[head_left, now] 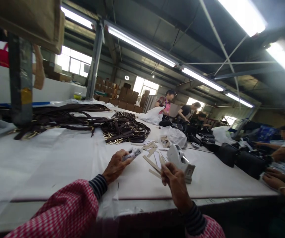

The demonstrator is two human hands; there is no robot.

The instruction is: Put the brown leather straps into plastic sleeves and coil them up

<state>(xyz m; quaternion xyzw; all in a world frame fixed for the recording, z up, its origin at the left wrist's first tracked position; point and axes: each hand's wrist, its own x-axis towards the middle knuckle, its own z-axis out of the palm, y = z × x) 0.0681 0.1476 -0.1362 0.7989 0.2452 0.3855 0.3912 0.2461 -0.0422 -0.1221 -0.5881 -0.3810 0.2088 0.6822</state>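
My left hand (116, 167) is closed around a small bundle in clear plastic (132, 154), dark and grey inside; its exact kind does not show. To the right, my right hand (174, 178) is closed with its fingertips pinched at a thin, pale strip (162, 161). Around those fingertips lie several loose beige and white strips (151, 162) on the white tabletop. Just beyond my right hand stands a grey-white tape dispenser (179, 158), partly covered by the hand.
Dark straps with gold clasps (124, 129) are heaped across the table's far left. A crumpled plastic bag (177, 137) lies behind the dispenser. Black bags (250, 163) line the right side, where a co-worker's hands (276, 178) reach in. A metal post (20, 79) rises at left.
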